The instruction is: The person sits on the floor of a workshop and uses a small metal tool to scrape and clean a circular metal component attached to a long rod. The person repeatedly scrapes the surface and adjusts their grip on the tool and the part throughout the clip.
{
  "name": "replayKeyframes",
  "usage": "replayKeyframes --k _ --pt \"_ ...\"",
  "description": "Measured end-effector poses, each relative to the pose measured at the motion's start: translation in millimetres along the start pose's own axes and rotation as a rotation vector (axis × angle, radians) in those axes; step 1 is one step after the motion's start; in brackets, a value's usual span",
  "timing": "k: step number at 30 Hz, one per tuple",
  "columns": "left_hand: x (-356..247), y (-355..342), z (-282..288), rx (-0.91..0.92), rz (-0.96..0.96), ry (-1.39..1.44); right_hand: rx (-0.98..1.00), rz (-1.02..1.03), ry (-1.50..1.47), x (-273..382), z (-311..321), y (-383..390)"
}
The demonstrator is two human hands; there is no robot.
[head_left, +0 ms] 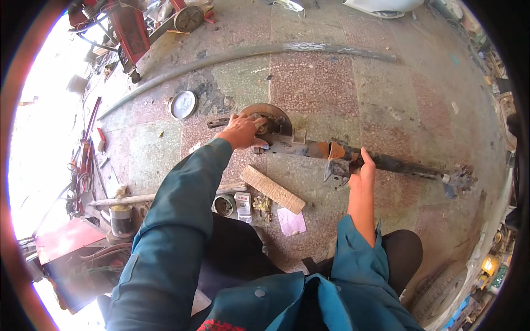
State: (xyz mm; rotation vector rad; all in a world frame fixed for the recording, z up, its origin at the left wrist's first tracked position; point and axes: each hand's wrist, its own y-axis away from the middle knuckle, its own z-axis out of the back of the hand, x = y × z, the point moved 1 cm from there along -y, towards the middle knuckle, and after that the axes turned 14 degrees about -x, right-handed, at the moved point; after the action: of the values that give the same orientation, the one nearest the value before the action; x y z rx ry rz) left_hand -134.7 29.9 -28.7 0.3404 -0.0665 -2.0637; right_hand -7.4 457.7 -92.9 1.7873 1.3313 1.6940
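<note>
A rusty metal axle beam [295, 147] lies across the floor in front of me, with a round brown disc [280, 115] at its left end. Over the hub beside that disc, my left hand [242, 132] is closed with its fingers bent around the metal. Right of the middle, my right hand [362, 175] grips the beam by a dark bracket [337, 170]; its index finger lies up along the tube and the other fingers are partly hidden. The beam's thinner dark part runs on to the right and ends in a dirty joint [459, 181].
Near my knees are a wooden block [273, 189], a small white box [243, 207], a round tin [223, 206] and a pink paper [291, 222]. Beyond the beam lie a round metal lid [183, 105] and a long pipe [221, 60]. A red machine [72, 240] stands at left, a tyre [439, 292] at lower right.
</note>
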Motion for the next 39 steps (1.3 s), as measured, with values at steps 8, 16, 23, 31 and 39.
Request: replayKeyframes --k 8,16,23,31,39 --pt "7 7 -5 -0.066 -0.039 -0.030 0.048 -0.022 0.013 -8 10 -5" --pt "8 14 -3 -0.077 -0.054 0.004 0.033 0.000 0.051 -4 4 16" --pt "8 16 -5 -0.105 -0.053 0.024 0.058 0.016 0.028 -4 7 9" --pt "10 14 -7 -0.157 -0.079 0.047 0.008 0.005 0.024 -4 7 8" --pt "11 13 -5 -0.123 -0.063 0.055 0.059 -0.002 0.015 -8 11 -3"
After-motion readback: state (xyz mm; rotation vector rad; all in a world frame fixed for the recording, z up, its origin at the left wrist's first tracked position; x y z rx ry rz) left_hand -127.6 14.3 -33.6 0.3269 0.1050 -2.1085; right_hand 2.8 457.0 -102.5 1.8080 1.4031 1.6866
